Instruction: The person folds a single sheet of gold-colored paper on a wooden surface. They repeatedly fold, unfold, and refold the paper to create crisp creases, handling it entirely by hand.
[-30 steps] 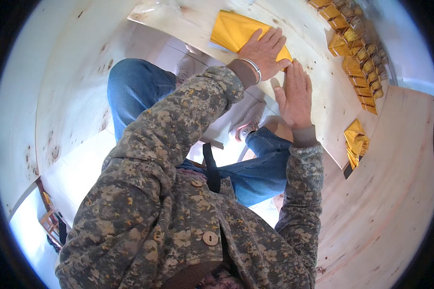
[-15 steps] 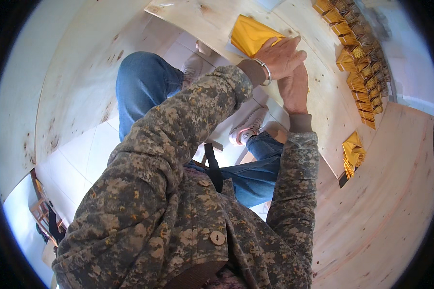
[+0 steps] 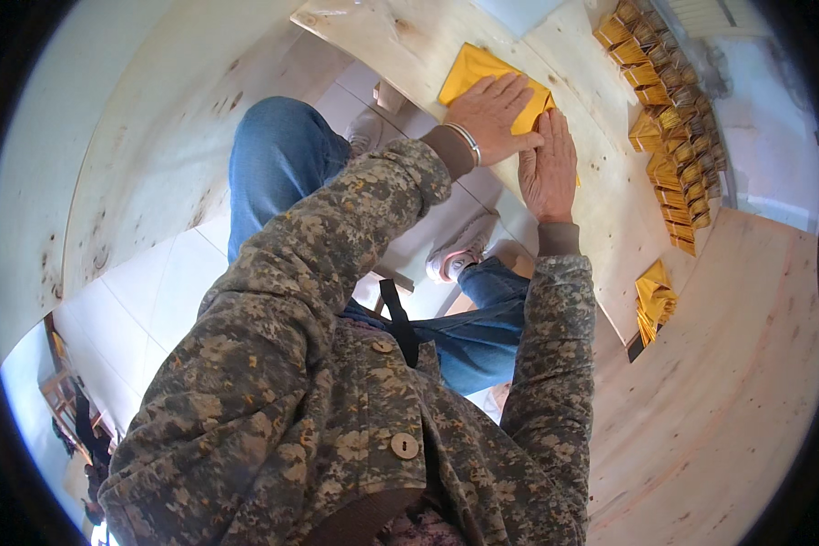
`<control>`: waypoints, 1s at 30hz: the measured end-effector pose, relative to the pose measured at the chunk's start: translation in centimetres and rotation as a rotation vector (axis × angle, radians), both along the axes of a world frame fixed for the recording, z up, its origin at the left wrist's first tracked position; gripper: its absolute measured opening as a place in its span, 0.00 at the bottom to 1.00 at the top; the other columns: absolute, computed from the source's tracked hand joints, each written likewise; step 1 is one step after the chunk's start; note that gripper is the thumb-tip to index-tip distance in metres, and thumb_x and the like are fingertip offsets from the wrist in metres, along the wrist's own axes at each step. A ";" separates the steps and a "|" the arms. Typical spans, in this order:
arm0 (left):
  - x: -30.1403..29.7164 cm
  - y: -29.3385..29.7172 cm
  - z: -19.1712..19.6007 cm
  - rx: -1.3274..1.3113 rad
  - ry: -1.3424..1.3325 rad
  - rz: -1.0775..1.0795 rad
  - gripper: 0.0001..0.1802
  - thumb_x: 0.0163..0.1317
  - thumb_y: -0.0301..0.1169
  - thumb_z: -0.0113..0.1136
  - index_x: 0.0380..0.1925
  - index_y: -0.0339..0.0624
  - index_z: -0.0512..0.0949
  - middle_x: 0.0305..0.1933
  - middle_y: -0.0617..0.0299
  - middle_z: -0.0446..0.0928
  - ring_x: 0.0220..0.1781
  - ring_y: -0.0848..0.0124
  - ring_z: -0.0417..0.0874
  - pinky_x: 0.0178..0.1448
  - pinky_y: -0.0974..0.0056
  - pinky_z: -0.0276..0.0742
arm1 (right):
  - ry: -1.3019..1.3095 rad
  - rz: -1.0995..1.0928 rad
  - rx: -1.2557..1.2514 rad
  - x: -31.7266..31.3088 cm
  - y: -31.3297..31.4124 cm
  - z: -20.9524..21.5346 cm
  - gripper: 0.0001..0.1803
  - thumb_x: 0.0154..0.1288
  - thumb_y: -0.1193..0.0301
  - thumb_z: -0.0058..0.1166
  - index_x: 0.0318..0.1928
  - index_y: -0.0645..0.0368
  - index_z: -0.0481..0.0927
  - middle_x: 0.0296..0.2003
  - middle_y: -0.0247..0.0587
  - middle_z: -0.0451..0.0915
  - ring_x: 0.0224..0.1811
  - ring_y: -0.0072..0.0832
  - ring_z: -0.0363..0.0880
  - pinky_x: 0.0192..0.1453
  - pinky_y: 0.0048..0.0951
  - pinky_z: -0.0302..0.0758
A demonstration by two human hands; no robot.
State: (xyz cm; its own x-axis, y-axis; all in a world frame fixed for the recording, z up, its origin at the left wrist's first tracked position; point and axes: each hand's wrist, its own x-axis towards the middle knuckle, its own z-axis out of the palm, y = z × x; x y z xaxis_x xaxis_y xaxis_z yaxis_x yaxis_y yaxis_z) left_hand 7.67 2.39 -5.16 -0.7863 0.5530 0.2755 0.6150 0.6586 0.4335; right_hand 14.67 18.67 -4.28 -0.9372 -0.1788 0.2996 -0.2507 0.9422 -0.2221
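Observation:
A folded sheet of yellow, foil-like paper (image 3: 473,69) lies on the pale wooden table ahead of me. Palm down, my left hand (image 3: 493,116) rests across its near part with the fingers outstretched, covering some of it. My right hand (image 3: 550,168) lies flat along the paper's right side, its fingers straight and pointing away from me. The left thumb comes close to the right hand's fingers; whether they touch I cannot tell. Neither hand grips anything that I can see.
Several banded bundles of folded yellow paper (image 3: 655,118) form a long row on the right of the table (image 3: 601,196). Nearer to me, a loose yellow folded pile (image 3: 655,296) sits by the table's corner. A pale sheet (image 3: 521,13) lies at the far edge of view.
My left hand has slid left off the right hand and now lies spread on the paper. The right hand's fingers, hidden before, now show stretched straight along the paper's side.

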 end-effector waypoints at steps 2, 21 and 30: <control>-0.6 -0.7 -0.2 -0.014 0.025 0.029 0.44 0.70 0.62 0.42 0.73 0.40 0.61 0.79 0.52 0.58 0.80 0.62 0.54 0.82 0.56 0.44 | -0.015 -0.012 0.007 0.1 0.1 -0.1 0.34 0.77 0.55 0.43 0.72 0.68 0.61 0.73 0.59 0.60 0.77 0.52 0.55 0.79 0.48 0.52; -2.6 -2.5 0.0 -0.123 0.103 0.287 0.45 0.67 0.64 0.46 0.71 0.40 0.64 0.77 0.52 0.59 0.79 0.60 0.57 0.79 0.46 0.46 | 0.004 0.021 0.006 0.2 0.0 0.4 0.34 0.76 0.55 0.42 0.71 0.69 0.62 0.73 0.60 0.60 0.77 0.53 0.55 0.80 0.47 0.51; -4.0 -5.9 1.1 -0.046 0.088 0.073 0.40 0.67 0.61 0.49 0.71 0.48 0.65 0.78 0.54 0.59 0.79 0.61 0.57 0.79 0.43 0.46 | -0.017 0.041 -0.007 1.2 0.9 0.7 0.34 0.76 0.54 0.43 0.71 0.68 0.62 0.73 0.59 0.60 0.76 0.52 0.56 0.80 0.47 0.51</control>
State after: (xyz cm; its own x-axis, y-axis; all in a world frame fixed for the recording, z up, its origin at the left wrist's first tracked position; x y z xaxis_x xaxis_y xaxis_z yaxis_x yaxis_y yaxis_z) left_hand 3.65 -3.49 -4.05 -0.7989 0.5087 0.3209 0.5990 0.7210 0.3484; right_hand 15.84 19.61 -3.58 -0.9341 -0.2149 0.2852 -0.2851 0.9297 -0.2330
